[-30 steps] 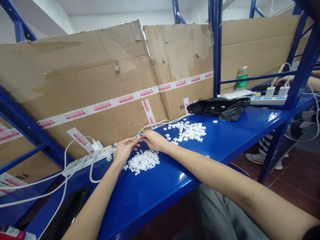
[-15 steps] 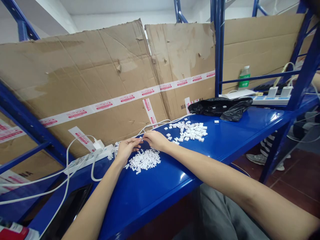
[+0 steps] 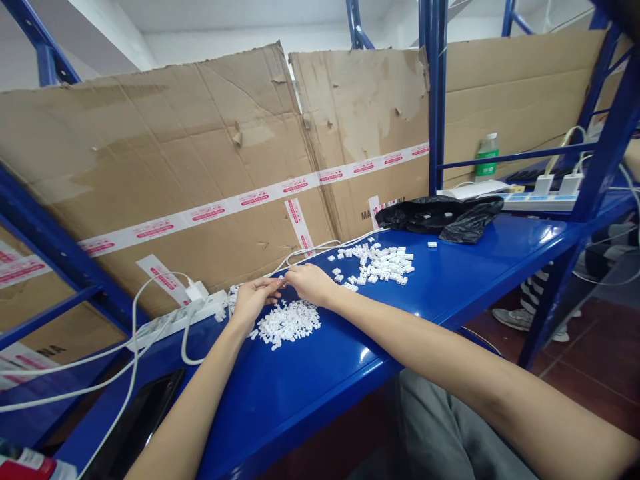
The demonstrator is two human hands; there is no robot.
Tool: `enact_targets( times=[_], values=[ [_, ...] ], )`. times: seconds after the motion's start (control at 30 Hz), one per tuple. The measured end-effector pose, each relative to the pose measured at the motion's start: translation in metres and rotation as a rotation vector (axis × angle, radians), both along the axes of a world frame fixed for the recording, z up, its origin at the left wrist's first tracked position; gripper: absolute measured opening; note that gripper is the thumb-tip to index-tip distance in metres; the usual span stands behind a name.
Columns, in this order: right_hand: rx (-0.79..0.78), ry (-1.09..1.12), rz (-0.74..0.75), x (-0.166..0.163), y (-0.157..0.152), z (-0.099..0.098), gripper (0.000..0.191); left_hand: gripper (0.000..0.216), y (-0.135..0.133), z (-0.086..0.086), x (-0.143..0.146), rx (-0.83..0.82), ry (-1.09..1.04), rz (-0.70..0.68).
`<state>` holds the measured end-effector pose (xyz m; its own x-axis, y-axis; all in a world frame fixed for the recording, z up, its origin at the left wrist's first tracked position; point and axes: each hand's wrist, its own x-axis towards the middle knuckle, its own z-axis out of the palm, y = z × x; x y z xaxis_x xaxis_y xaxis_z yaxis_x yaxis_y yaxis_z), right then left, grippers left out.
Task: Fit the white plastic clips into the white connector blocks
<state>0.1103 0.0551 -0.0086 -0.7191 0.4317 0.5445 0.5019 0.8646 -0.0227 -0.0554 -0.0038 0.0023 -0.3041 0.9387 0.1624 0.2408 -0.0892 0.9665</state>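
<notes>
My left hand (image 3: 253,303) and my right hand (image 3: 309,283) meet fingertip to fingertip above the blue table (image 3: 320,393). Between them is a small white plastic piece (image 3: 283,281), pinched by the fingers of both hands and mostly covered by them. Just below lies a heap of small white plastic parts (image 3: 289,324). Farther right, beyond my right hand, blocky white plastic pieces (image 3: 385,263) are spread in a second pile. More white pieces (image 3: 231,298) lie behind my left hand, partly hidden by it.
A white power strip (image 3: 175,321) with plugs and cables runs along the left back. Cardboard sheets (image 3: 210,173) stand behind the table. A black plastic bag (image 3: 445,215) lies at back right, near a blue post (image 3: 434,100). A dark flat device (image 3: 140,420) rests at front left.
Both hands stay together on the small piece, with only a slight shift of the fingers. The view has tilted very slightly. The piles look the same.
</notes>
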Motion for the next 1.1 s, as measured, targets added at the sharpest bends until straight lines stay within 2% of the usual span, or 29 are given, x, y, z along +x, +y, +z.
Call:
enact_targets(
  times=[0.53, 1.1],
  values=[
    [0.062, -0.053, -0.040, -0.0007, -0.0032, -0.0005, 0.022, 0.052, 0.0005, 0.0015, 0.0025, 0.005, -0.004, 0.011],
    [0.049, -0.059, -0.032, -0.0004, -0.0063, 0.0000, 0.022, 0.055, 0.0003, 0.0018, 0.0042, 0.023, 0.007, 0.009]
  ],
)
